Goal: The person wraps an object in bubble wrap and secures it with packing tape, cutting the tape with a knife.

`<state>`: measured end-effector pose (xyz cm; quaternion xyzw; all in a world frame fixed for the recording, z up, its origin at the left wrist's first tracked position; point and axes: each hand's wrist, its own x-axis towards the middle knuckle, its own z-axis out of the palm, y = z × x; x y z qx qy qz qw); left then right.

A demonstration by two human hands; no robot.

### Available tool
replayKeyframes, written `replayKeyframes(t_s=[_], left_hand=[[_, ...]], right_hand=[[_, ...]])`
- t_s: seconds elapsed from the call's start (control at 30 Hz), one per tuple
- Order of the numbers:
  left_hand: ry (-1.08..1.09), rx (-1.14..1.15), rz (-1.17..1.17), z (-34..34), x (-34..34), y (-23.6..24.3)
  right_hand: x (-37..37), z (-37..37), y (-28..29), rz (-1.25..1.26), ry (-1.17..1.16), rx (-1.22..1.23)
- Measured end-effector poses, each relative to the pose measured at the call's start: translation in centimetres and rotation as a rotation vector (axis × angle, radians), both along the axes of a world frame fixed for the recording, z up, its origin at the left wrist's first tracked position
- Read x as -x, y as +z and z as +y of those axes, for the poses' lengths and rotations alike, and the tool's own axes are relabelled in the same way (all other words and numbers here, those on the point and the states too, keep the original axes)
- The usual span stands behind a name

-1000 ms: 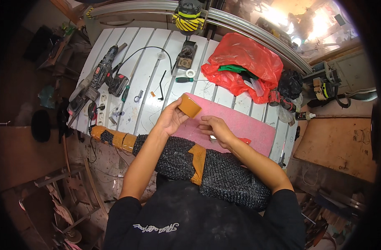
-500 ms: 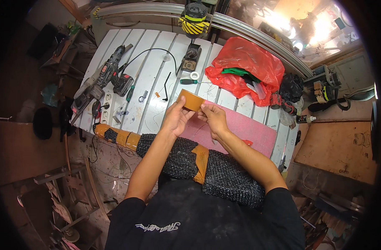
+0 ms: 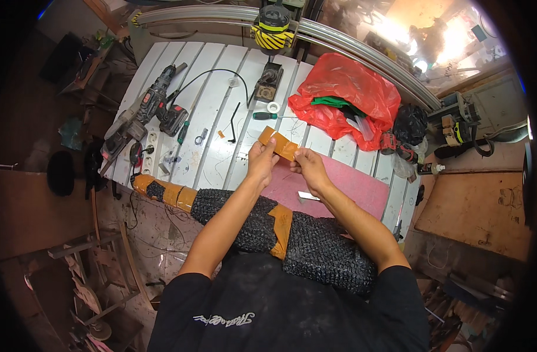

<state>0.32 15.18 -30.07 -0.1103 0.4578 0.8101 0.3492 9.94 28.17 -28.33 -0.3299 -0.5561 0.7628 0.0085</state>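
My left hand (image 3: pixel 261 164) is closed around a roll of brown packing tape (image 3: pixel 270 136) above the table. From the roll a short length of tape stretches to the right. Its end is pinched between the thumb and fingers of my right hand (image 3: pixel 310 168). Below my forearms, along the near table edge, lies a long bundle (image 3: pixel 327 249) wrapped in black textured material. Brown tape bands its middle and covers its narrow left end. A pink sheet (image 3: pixel 359 188) lies under my right hand, with a pale flat strip (image 3: pixel 307 196) by the right wrist.
A cordless drill (image 3: pixel 158 94), a power strip (image 3: pixel 151 151) and a screwdriver (image 3: pixel 265 115) lie on the white slatted table (image 3: pixel 215 58). A red plastic bag (image 3: pixel 356 82) sits at the back right. Behind stands a metal rail (image 3: pixel 350 45) carrying a tool head (image 3: pixel 273 29).
Both hands have moved slightly right. The right hand has drawn a length of tape off the roll, and the roll has tilted. The pale strip by the right wrist now shows.
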Motion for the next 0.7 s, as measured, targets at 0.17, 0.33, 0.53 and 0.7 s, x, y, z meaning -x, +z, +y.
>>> replayKeyframes(t_s=[0.17,0.33,0.53,0.7], left_hand=[[-0.171,0.178,0.048,1.5,-1.4,-2.6],[-0.485,0.407,-0.032,-2.2,-1.1,-0.2],[-0.298,0.511,0.572,-15.3,-1.4,8.9],[-0.215,0.911,0.951,-23.8,-3.7,9.8]], right_hand=[[-1.6,3.9,-5.4,-0.312,-0.009,0.053],[-2.2,4.3,-7.4,-0.425,0.033,-0.250],[-2.8,5.2,-4.7,-0.460,0.340,-1.105],[-2.2,6.5,-2.4,-0.635,0.422,-1.053]])
